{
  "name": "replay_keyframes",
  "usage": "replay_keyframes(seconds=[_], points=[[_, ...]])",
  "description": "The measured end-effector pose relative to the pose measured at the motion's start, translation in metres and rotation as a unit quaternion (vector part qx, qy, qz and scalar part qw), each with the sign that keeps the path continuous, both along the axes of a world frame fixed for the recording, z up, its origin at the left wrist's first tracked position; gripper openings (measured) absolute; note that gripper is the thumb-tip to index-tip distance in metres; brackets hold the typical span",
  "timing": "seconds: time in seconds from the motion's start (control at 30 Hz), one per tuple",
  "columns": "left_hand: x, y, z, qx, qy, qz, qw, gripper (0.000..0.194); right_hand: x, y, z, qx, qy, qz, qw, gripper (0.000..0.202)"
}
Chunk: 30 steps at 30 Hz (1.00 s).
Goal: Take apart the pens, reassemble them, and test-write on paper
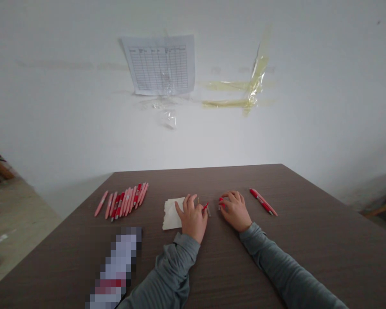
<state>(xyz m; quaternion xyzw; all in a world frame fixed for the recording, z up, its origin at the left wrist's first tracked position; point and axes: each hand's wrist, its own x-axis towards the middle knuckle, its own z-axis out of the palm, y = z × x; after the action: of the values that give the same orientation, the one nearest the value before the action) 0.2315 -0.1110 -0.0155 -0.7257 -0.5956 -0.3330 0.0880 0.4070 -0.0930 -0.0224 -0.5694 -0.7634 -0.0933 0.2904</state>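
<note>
My left hand (193, 218) rests at the right edge of a torn white paper (172, 214), fingers spread. A small red piece (205, 206) shows by its fingertips, with thin small parts just to the right; whether the hand grips any of them is unclear. To the right, my right hand (236, 210) has its fingers curled around red pieces (221, 203) that are partly hidden. Beyond it, a red pen and a pink pen (263, 201) lie side by side. Several pink and red pens (125, 201) lie in a row at the left.
The brown table (231, 274) meets a white wall. A pixelated long object (119, 266) lies at the front left. On the wall are a taped printed sheet (162, 64) and strips of yellowed tape (227, 103).
</note>
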Motion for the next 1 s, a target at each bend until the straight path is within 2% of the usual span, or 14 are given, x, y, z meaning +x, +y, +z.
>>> replay_keyframes(seconds=[0.3, 0.67, 1.0], points=[[-0.016, -0.003, 0.002, -0.005, -0.002, 0.025, 1.000, 0.011, 0.001, 0.003, -0.003, -0.027, 0.005, -0.023, 0.999, 0.020], [-0.015, 0.000, -0.002, 0.000, -0.007, 0.031, 0.999, 0.012, -0.003, 0.004, -0.006, -0.030, 0.010, -0.023, 0.999, 0.018], [-0.015, 0.003, -0.004, 0.013, -0.012, 0.033, 0.999, 0.009, 0.002, 0.009, -0.012, -0.013, 0.055, 0.034, 0.998, 0.015]])
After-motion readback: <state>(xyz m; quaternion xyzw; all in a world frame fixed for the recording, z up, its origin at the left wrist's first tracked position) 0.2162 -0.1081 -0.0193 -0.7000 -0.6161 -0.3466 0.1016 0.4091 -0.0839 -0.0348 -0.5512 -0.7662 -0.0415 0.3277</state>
